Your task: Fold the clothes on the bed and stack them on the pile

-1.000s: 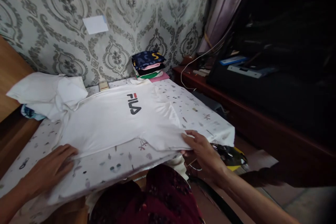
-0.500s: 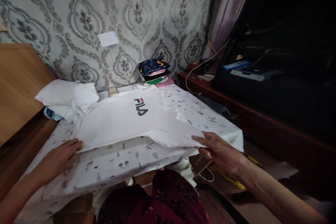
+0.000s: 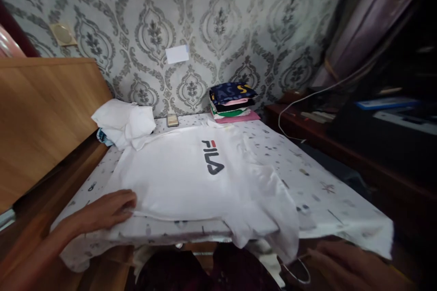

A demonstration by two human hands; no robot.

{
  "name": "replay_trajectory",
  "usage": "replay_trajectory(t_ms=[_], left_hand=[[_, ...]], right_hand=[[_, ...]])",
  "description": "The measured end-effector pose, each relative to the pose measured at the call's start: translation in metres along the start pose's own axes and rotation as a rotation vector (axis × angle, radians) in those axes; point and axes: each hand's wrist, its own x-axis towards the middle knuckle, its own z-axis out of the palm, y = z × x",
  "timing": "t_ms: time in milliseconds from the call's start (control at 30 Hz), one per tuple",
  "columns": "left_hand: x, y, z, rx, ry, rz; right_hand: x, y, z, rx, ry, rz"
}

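Note:
A white T-shirt (image 3: 170, 177) with a dark and red FILA print lies spread on the patterned white tablecloth (image 3: 321, 204). Its near sleeve droops over the table's front edge. At the shirt's lower left corner, my left hand (image 3: 111, 209) has its fingers closed over the hem, the thumb just below. My right hand (image 3: 348, 259) is low at the right, past the table's edge and just right of the drooping sleeve. It is dark and smeared by motion, and looks apart from the fabric.
Folded clothes (image 3: 234, 100) are stacked at the back by the wall. A crumpled white cloth heap (image 3: 126, 120) sits back left, beside a wooden panel (image 3: 51, 122). A small square item (image 3: 172, 120) lies between them. A white cable (image 3: 307, 95) crosses the dark furniture at right.
The near sleeve, which my right hand held stretched out, now hangs loose over the edge. My right hand has moved down and right. The view has shifted left; my left hand stays at the hem.

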Motion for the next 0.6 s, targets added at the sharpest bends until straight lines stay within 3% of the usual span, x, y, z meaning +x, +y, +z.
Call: replay_trajectory(t_ms=[133,233,300,467,600], left_hand=[[0.048,-0.003,-0.010,-0.053,0.178,0.059],[0.105,-0.014,-0.005,-0.015,0.228,0.026],[0.145,-0.023,-0.003,0.013,0.235,-0.055],[0.213,-0.065,-0.020,0.071,0.277,-0.290],[0.229,-0.116,-0.031,0.115,0.375,-0.447]], right_hand=[[0.046,-0.056,-0.004,-0.273,-0.007,-0.182],[0.104,-0.105,0.019,-0.352,-0.012,-0.414],[0.152,-0.128,0.041,-0.411,-0.002,-0.496],[0.261,-0.147,0.083,-0.696,-0.003,-0.566],[0.314,-0.143,0.076,-0.772,0.015,-0.526]])
